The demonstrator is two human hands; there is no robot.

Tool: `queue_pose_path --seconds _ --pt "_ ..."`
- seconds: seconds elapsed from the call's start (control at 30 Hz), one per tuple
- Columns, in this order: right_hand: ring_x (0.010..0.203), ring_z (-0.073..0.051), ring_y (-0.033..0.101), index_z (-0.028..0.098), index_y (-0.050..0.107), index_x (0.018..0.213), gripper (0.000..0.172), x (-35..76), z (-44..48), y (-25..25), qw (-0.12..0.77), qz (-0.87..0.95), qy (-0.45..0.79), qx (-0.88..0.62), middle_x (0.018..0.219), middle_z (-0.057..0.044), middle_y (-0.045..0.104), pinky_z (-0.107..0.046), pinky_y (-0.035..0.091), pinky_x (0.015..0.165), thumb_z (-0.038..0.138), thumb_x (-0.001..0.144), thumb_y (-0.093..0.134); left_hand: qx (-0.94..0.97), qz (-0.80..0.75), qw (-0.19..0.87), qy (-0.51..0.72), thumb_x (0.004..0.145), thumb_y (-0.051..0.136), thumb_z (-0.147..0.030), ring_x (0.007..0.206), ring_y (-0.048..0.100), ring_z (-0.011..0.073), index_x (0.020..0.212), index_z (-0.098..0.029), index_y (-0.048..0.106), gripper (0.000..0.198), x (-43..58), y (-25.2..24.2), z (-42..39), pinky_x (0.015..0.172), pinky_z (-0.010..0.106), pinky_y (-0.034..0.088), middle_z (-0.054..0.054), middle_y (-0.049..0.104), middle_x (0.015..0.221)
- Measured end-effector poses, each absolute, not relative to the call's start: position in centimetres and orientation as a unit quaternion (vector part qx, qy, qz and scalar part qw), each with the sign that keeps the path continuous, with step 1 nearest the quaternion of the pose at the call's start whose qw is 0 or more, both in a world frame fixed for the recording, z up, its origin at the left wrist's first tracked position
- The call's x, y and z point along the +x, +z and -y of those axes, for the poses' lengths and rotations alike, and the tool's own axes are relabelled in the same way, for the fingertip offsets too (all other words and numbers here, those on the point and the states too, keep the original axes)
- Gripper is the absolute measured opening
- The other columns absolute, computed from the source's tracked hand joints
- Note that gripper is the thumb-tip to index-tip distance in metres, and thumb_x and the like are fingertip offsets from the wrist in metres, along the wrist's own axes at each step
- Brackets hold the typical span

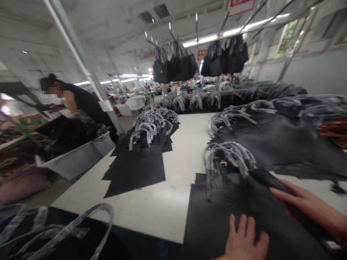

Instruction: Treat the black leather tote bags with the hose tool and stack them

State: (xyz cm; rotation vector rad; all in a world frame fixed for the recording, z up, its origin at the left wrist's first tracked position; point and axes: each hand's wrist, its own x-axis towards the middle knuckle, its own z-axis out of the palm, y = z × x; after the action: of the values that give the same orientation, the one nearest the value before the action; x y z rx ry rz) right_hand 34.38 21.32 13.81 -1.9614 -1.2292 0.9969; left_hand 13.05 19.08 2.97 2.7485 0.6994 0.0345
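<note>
My left hand (245,236) lies flat with fingers spread on a black bag panel (214,213) at the front right of the table. Clear-wrapped handles (230,153) with a small gold-coloured buckle (223,164) rest at the panel's far end. My right hand (306,200) is closed around the raised right edge of the black leather-like piece, slightly blurred. Part of its grip is hidden behind the material. Just left across the table sits a stack of similar black panels (141,166) with wrapped handles.
The white table (173,202) runs between the stacks. More black pieces (284,144) are heaped at right, with brown ones (334,131) beyond. Wrapped handles (100,213) stand at lower left. A person (86,101) bends over a grey bin (78,159). Black bags (181,63) hang overhead.
</note>
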Motion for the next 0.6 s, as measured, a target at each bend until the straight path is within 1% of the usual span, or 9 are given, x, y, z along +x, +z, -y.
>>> queue_pose_path --seconds 0.03,0.1,0.17,0.23,0.3,0.33,0.4,0.53,0.6 --pt "0.047 -0.019 0.059 0.023 0.056 0.112 0.027 35.3 -20.5 14.4 0.336 0.432 0.402 -0.734 0.064 -0.007 0.061 -0.027 0.046 0.039 0.039 0.092 0.047 0.955 -0.247 0.165 0.021 0.082 0.043 -0.074 0.142 0.022 0.0407 0.146 -0.014 0.037 0.088 12.7 3.9 -18.7 0.109 0.067 0.022 0.022 0.029 0.152" --pt "0.044 -0.015 0.056 0.023 0.057 0.096 0.022 36.9 -18.7 15.4 0.337 0.391 0.447 -0.730 0.063 -0.002 0.056 -0.025 0.044 0.039 0.043 0.088 0.053 0.936 -0.285 0.201 0.042 0.088 0.033 -0.072 0.138 0.030 0.0386 0.137 -0.014 0.049 0.078 12.4 5.2 -18.6 0.111 0.063 0.024 0.022 0.036 0.149" --pt "0.041 -0.012 0.053 0.023 0.056 0.087 0.026 37.8 -16.8 15.6 0.321 0.363 0.487 -0.727 0.063 0.001 0.055 -0.022 0.042 0.037 0.048 0.084 0.059 0.924 -0.314 0.207 0.074 0.093 0.029 -0.065 0.136 0.035 0.0342 0.135 -0.015 0.051 0.069 12.9 5.8 -19.2 0.113 0.057 0.025 0.018 0.039 0.148" --pt "0.039 -0.010 0.053 0.022 0.056 0.088 0.033 38.0 -15.3 15.0 0.306 0.341 0.522 -0.719 0.065 0.002 0.056 -0.020 0.041 0.035 0.053 0.081 0.064 0.931 -0.294 0.189 0.100 0.094 0.032 -0.062 0.141 0.027 0.0322 0.142 -0.018 0.044 0.066 13.7 5.7 -19.9 0.115 0.056 0.023 0.015 0.032 0.153" --pt "0.038 -0.010 0.054 0.021 0.056 0.095 0.039 37.8 -14.5 13.9 0.296 0.321 0.547 -0.714 0.066 0.002 0.058 -0.019 0.041 0.033 0.056 0.080 0.065 0.945 -0.254 0.175 0.107 0.093 0.034 -0.062 0.145 0.017 0.0321 0.146 -0.022 0.037 0.066 14.3 5.3 -20.5 0.115 0.059 0.018 0.012 0.024 0.157" --pt "0.038 -0.010 0.055 0.021 0.055 0.098 0.041 37.7 -14.5 13.3 0.291 0.313 0.555 -0.713 0.067 0.002 0.059 -0.019 0.042 0.033 0.056 0.080 0.066 0.949 -0.243 0.173 0.103 0.093 0.035 -0.062 0.145 0.015 0.0323 0.146 -0.023 0.036 0.066 14.5 5.0 -20.8 0.115 0.060 0.017 0.012 0.023 0.157" --pt "0.038 -0.010 0.056 0.021 0.054 0.101 0.042 37.5 -15.0 12.3 0.290 0.307 0.568 -0.707 0.067 0.002 0.060 -0.018 0.043 0.032 0.055 0.081 0.065 0.951 -0.240 0.173 0.094 0.093 0.034 -0.062 0.146 0.013 0.0327 0.147 -0.023 0.035 0.066 14.6 4.5 -21.0 0.115 0.061 0.016 0.013 0.023 0.157" --pt "0.038 -0.009 0.056 0.021 0.053 0.090 0.039 37.9 -16.6 11.5 0.303 0.321 0.575 -0.689 0.066 0.003 0.061 -0.017 0.045 0.033 0.057 0.082 0.065 0.949 -0.244 0.176 0.091 0.094 0.035 -0.058 0.146 0.012 0.0330 0.148 -0.024 0.033 0.064 14.3 4.6 -20.9 0.115 0.060 0.014 0.012 0.022 0.157" --pt "0.039 -0.010 0.057 0.021 0.053 0.088 0.040 38.5 -16.5 11.6 0.292 0.318 0.578 -0.692 0.067 0.003 0.062 -0.018 0.046 0.033 0.058 0.080 0.067 0.948 -0.245 0.182 0.092 0.094 0.036 -0.053 0.146 0.011 0.0323 0.148 -0.024 0.033 0.062 14.2 4.9 -20.9 0.116 0.059 0.013 0.011 0.021 0.158"
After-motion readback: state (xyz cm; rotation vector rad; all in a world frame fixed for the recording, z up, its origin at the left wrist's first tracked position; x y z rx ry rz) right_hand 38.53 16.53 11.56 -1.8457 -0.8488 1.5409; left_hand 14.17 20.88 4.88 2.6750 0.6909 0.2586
